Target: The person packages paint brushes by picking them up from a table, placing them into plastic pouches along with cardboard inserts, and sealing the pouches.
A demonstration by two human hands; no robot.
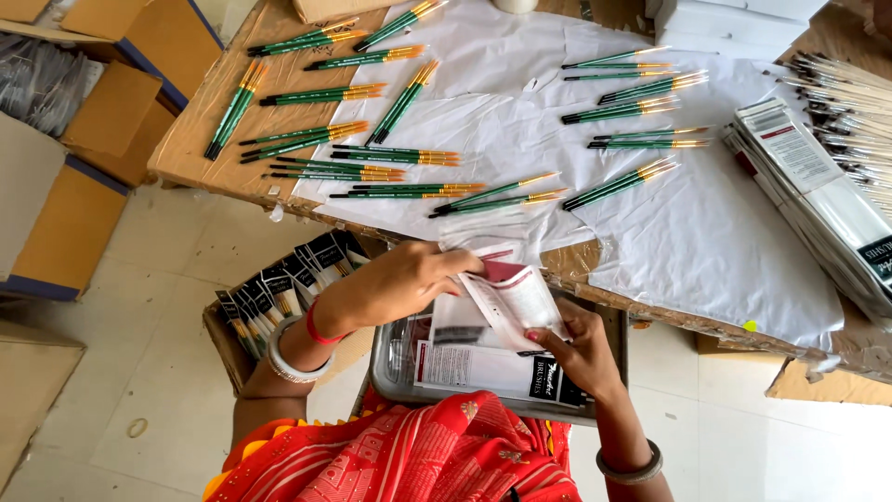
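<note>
— Over the grey tray (386, 372) in our lap, we have both hands on one thing: the left hand (409, 279) pinches the top edge of a clear packet (506, 297) with a red-and-white card inside, and the right hand (581, 349) grips its lower corner between thumb and fingers. Both hands are closed on it, neither is free.

— So which step do we judge this to be?

— We are holding the packet open or straightening it, just above the tray, where more printed packets (492, 372) lie flat. No brush is in it that we can tell.

— And outward from there?

— Ahead of us the bench (200, 139) carries white paper (520, 121) with green-handled brushes (395, 160) laid out in small sets, well apart from our hands. At the right edge sits a stack of flat packs (818, 195), and past it a heap of pale-handled brushes (855, 102). By our left arm a carton (228, 344) of filled packets stands on the floor.

— What does the next move call for?

— As we judge it, one hand must let go and reach forward for a set, while the other keeps the packet's mouth steady.
</note>
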